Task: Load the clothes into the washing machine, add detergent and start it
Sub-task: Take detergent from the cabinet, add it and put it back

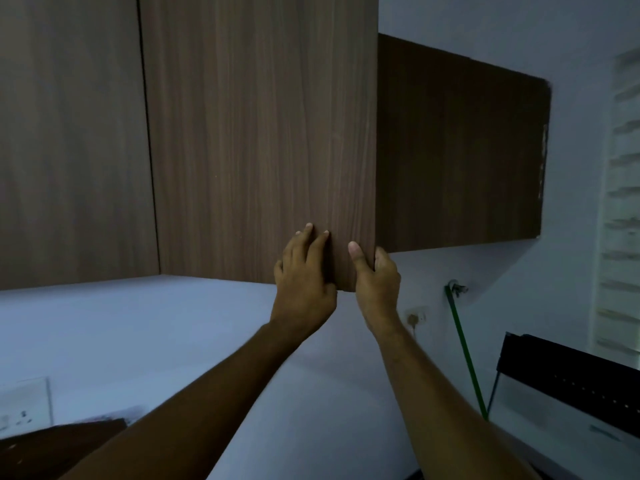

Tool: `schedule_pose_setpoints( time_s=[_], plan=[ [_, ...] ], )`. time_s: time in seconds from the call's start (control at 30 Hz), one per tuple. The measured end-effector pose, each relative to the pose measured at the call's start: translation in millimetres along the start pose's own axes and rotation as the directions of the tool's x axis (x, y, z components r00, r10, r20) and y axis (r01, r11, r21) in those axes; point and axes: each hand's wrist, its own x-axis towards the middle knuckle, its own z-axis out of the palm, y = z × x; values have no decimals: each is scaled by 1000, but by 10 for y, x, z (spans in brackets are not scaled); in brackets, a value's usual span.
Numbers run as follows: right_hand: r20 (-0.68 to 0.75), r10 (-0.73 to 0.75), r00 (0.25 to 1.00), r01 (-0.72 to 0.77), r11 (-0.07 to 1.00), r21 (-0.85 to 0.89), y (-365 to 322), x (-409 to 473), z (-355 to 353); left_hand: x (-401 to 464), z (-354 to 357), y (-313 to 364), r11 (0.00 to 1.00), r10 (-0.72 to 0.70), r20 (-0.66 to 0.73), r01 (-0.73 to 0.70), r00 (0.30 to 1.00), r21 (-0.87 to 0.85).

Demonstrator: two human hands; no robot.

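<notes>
Both hands at the cabinet door's point(263, 140) lower right corner: my left hand point(304, 271) flat on its face, fingers straight; my right hand point(375, 275) grips its upright free edge, nearer. Detergent unseen, presumably behind it. Washing machine point(568, 396): low right.

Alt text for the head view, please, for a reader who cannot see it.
Both hands reach up to a brown wooden wall cabinet door: the left hand lies flat on its front, the right hand grips its lower right corner edge. A green hose runs down the pale wall at right.
</notes>
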Motion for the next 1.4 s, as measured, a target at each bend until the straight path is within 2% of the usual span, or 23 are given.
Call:
schedule_pose_setpoints(
  time_s=[0.07,0.23,0.43,0.53,0.6,0.63,0.7,0.73,0.8,0.87,0.93,1.0,1.1,1.2,1.4],
  plan=[
    [-15,-11,1000,11,1000,-7,-43,-64,-7,58,-86,121,997,-4,-68,-1,998,-81],
    [-12,-82,997,82,996,-16,-164,-214,-61,276,-206,435,995,76,-123,-83,990,-56],
    [35,-98,995,98,995,11,-332,-417,-91,351,-349,635,1000,-2,-131,3,991,2],
    [48,20,999,-33,957,289,-440,-550,-49,289,-427,697,999,-49,-174,50,984,1],
    [43,43,998,-55,928,367,-495,-623,-34,237,-510,687,999,-50,-192,49,980,-6],
    [40,5,999,-17,945,326,-506,-658,-24,208,-557,683,999,-46,-198,45,979,-9],
    [38,-182,983,175,974,146,-500,-733,-15,150,-668,690,999,-49,-224,45,973,-24],
    [48,-265,963,258,959,114,-489,-757,-21,120,-715,710,998,-57,-242,48,969,-42],
    [85,-392,916,376,913,160,-479,-791,-33,46,-825,735,993,-79,-273,53,959,-101],
    [132,-456,880,425,881,208,-536,-825,-26,-11,-944,719,986,-88,-288,43,954,-160],
    [204,-431,879,365,884,294,-673,-853,28,-60,-1082,677,982,-82,-288,28,954,-188],
    [309,-356,882,205,880,428,-884,-884,103,-97,-1215,647,974,-89,-284,23,955,-227],
    [474,-286,833,-15,844,536,-1217,-883,198,-137,-1376,607,953,-97,-300,2,949,-302],
    [517,-314,796,-36,828,559,-1411,-963,288,-171,-1495,547,930,-115,-338,-19,934,-368],
    [497,-364,788,-31,782,623,-1568,-1252,495,-305,-1672,394,870,-146,-397,-74,906,-488]
  ],
)
